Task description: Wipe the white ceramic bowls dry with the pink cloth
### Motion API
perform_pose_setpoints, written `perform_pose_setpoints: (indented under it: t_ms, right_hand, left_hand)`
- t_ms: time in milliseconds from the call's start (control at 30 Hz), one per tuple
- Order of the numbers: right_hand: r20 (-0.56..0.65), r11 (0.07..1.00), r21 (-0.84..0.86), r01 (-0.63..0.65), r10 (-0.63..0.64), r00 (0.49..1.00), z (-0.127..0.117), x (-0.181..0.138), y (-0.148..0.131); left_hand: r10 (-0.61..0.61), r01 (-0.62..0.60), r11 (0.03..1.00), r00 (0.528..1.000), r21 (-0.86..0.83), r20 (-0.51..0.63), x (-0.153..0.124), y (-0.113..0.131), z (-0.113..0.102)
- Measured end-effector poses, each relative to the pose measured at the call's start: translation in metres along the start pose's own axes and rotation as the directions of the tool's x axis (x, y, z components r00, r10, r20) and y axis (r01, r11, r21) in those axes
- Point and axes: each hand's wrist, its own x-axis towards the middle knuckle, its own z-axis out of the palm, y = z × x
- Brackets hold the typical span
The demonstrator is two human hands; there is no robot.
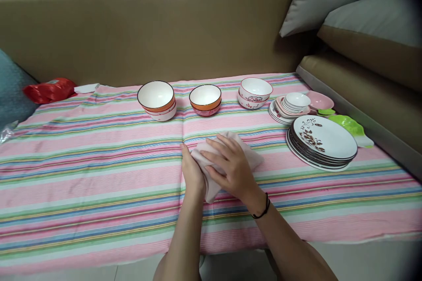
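A pale pink cloth is bunched between my two hands above the middle of the striped tablecloth. My left hand cups the left side of the bundle, its fingers mostly hidden behind it. Over the top lies my right hand, with a black band at the wrist and its fingers curved onto the cloth, pressing it. Whether a dish is wrapped inside the cloth I cannot tell. Beyond the hands, the nearest dishware is a pair of stacked bowls with an orange band on the upper one.
Stacked bowls stand back left, and floral bowls back right. Brown-flowered plates are piled at right, near small white dishes, a pink bowl and a green leaf-shaped dish. A red plastic bundle lies far left.
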Motion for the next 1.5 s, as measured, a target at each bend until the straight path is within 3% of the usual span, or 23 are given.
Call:
perform_pose_setpoints:
  t_ms: [67,133,200,267,333,367,433,567,700,867,967,1067,1200,1400,1500]
  right_hand:
    - [-0.033,0.998,0.024,-0.049,0.05,0.998,0.004,0.0,0.001]
    - [-0.088,0.969,0.158,-0.19,0.206,0.975,0.008,-0.002,0.009]
    - [-0.092,0.854,0.353,-0.381,0.437,0.895,0.013,-0.004,0.021]
    - [-0.018,0.666,0.494,-0.559,0.651,0.759,0.018,-0.006,0.032]
    - [0.052,0.54,0.54,-0.646,0.744,0.666,0.021,-0.008,0.038]
    - [0.07,0.529,0.544,-0.651,0.745,0.664,0.022,-0.008,0.038]
    - [0.052,0.609,0.53,-0.59,0.671,0.739,0.022,-0.008,0.034]
    - [-0.052,0.862,0.381,-0.333,0.38,0.924,0.018,-0.007,0.022]
    - [-0.017,0.961,0.222,-0.166,0.174,0.985,0.008,-0.008,0.017]
    - [0.011,0.988,0.128,-0.082,0.081,0.997,0.003,-0.007,0.018]
    - [-0.101,0.977,0.102,-0.186,0.197,0.975,0.008,-0.005,0.018]
    - [-0.21,0.937,0.106,-0.333,0.348,0.914,0.012,-0.003,0.019]
    - [-0.225,0.885,0.132,-0.447,0.466,0.856,0.008,-0.004,0.02]
    - [-0.036,0.916,0.233,-0.328,0.345,0.938,-0.005,-0.015,0.025]
    - [-0.06,0.908,0.243,-0.342,0.366,0.928,-0.004,-0.016,0.026]
  left_hand:
    - [-0.08,0.08,0.995,0.997,-0.053,0.009,0.001,0.002,0.002]
    - [-0.151,0.153,0.987,0.987,-0.044,0.055,0.001,0.006,0.003]
    - [-0.184,0.187,0.982,0.98,-0.027,0.069,0.002,0.01,0.002]
    - [-0.188,0.19,0.981,0.982,-0.036,0.034,0.004,0.014,0.002]
    - [-0.18,0.179,0.982,0.984,-0.064,-0.006,0.005,0.016,0.001]
    - [-0.171,0.169,0.982,0.985,-0.082,-0.017,0.006,0.016,0.001]
    - [-0.145,0.142,0.984,0.989,-0.112,-0.019,0.008,0.015,0.0]
    - [-0.13,0.124,0.983,0.991,-0.135,-0.038,0.009,0.011,-0.001]
    - [-0.138,0.129,0.98,0.989,-0.152,-0.05,0.01,0.01,-0.004]
    - [-0.143,0.145,0.977,0.989,-0.158,0.024,0.009,0.012,-0.003]
    - [-0.12,0.123,0.988,0.992,-0.097,0.035,0.008,0.011,-0.001]
    - [-0.084,0.084,0.996,0.996,-0.019,0.021,0.003,0.011,0.002]
    - [-0.041,0.04,0.999,0.997,0.019,0.059,-0.004,0.009,0.005]
    - [0.003,-0.004,0.996,1.0,0.086,0.006,0.002,0.01,0.006]
    - [0.003,-0.005,0.995,1.0,0.098,0.016,0.004,0.009,0.007]
